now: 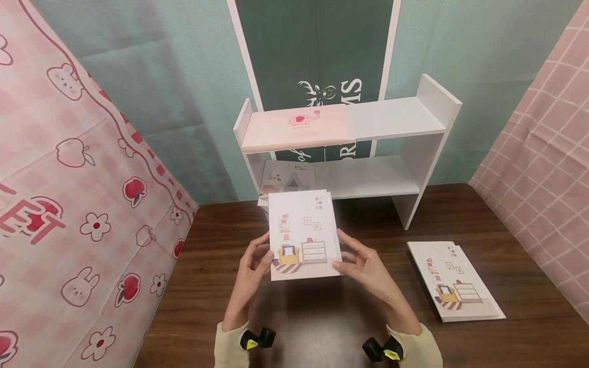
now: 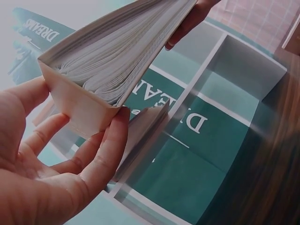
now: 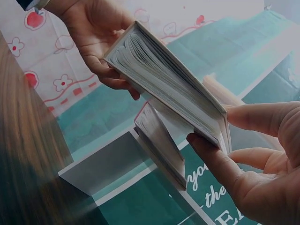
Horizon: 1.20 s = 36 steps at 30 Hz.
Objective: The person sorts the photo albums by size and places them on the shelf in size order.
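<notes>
Book was pinched at opposite sides by the left hand and right hand, and risked tipping if either grip slackened.

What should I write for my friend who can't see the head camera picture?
A person's left hand and right hand hold a white book in front of a white shelf. A matching book lies on the brown table to the right.
</notes>
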Each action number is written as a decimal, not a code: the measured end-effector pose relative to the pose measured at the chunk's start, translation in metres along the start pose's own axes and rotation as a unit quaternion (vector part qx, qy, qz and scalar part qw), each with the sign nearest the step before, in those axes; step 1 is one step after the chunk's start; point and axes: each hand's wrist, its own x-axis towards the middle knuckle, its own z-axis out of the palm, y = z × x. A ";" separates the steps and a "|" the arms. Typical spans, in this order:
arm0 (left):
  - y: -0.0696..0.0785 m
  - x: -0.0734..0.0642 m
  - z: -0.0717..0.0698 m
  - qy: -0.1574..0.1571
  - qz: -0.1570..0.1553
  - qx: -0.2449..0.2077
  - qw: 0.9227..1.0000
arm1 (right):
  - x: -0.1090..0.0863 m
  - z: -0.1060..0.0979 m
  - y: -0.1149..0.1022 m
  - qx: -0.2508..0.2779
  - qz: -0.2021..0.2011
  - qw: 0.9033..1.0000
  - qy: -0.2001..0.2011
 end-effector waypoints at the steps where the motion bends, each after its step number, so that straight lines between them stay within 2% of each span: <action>1: 0.000 0.001 0.001 -0.001 0.001 0.001 1.000 | 0.000 -0.001 0.000 -0.001 0.001 1.000 0.000; 11: -0.001 0.006 0.008 -0.005 -0.006 0.006 1.000 | -0.002 -0.008 0.000 -0.008 0.014 1.000 0.021; 18: -0.003 0.011 0.015 -0.004 -0.010 0.014 1.000 | -0.002 -0.013 0.000 -0.016 0.008 0.999 0.033; 24: -0.003 0.016 0.021 -0.005 -0.018 0.007 1.000 | -0.004 -0.018 0.000 -0.017 0.011 0.998 0.054; 36: -0.001 0.022 0.032 -0.019 -0.023 -0.009 1.000 | -0.008 -0.028 -0.005 -0.056 0.021 0.995 0.079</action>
